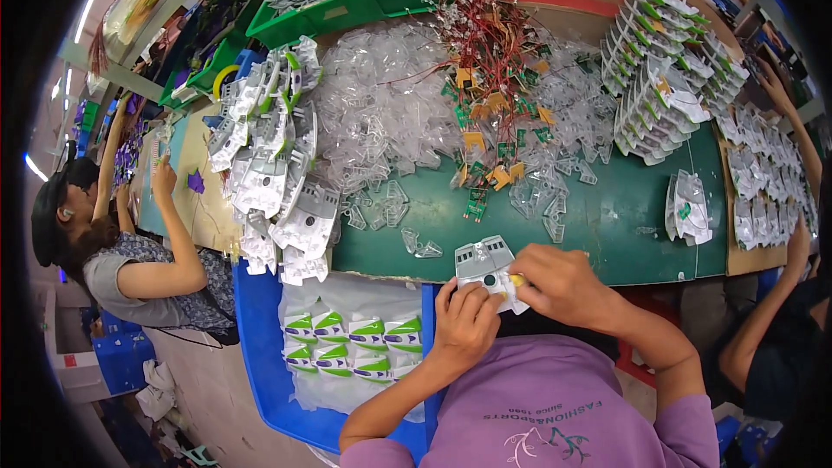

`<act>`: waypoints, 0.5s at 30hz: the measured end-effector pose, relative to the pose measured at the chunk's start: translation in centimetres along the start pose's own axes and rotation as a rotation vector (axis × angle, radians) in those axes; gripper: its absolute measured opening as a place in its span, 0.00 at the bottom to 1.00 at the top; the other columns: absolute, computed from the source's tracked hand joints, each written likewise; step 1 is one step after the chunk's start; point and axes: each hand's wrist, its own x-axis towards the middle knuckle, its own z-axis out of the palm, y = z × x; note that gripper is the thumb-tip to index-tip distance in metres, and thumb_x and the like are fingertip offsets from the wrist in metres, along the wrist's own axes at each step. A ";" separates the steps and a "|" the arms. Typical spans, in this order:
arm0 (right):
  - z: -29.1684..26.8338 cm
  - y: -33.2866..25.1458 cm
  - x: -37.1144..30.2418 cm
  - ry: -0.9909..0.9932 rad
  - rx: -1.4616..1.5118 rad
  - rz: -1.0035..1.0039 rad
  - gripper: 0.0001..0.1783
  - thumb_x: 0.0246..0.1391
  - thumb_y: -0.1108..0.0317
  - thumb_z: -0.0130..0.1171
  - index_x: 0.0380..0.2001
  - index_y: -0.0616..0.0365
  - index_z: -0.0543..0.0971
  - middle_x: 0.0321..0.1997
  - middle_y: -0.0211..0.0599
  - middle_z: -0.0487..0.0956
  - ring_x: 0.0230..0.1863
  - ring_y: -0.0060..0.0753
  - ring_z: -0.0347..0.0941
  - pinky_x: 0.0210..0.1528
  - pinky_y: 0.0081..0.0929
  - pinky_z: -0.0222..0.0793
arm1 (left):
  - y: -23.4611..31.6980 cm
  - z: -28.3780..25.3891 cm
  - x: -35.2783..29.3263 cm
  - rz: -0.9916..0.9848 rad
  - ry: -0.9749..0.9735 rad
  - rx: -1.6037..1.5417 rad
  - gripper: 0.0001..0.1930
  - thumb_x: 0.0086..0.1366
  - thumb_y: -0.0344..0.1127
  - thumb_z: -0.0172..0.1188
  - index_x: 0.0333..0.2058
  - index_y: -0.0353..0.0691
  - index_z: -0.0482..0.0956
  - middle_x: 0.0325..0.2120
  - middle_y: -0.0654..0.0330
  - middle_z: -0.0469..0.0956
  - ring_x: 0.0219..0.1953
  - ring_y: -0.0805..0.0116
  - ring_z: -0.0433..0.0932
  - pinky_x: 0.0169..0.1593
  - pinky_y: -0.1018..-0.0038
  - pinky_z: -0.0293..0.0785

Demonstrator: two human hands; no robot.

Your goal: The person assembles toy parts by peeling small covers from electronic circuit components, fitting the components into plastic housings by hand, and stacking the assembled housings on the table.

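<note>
A white and grey plastic shell (484, 262) with slots and a round dark hole is held at the table's near edge. My left hand (466, 322) grips its lower left side, fingers curled over the rim. On the right side, the closed fingers of my right hand (559, 284) press against the same shell. Small yellow patches show at the fingertips of both hands; whether they are finger covers or a part I cannot tell. Just beyond the shell lie loose clear plastic pieces (421, 244) on the green tabletop (390, 253).
Clear plastic parts (381, 95) are heaped beyond, beside circuit boards with red wires (494, 78). Stacked shells stand left (282, 156) and right (654, 78). A blue bin (264, 364) with green-white pieces (368, 334) sits lower left. Co-workers (156, 269) sit at both sides.
</note>
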 end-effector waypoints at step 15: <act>1.7 0.2 0.3 -0.181 -0.247 -0.108 0.07 0.45 0.75 0.57 0.31 0.62 0.75 0.35 0.38 0.72 0.33 0.38 0.75 0.29 0.35 0.72 | -5.0 -1.3 4.7 -0.435 0.166 0.233 0.21 0.57 0.35 0.66 0.48 0.36 0.73 0.43 0.49 0.74 0.45 0.50 0.72 0.48 0.61 0.66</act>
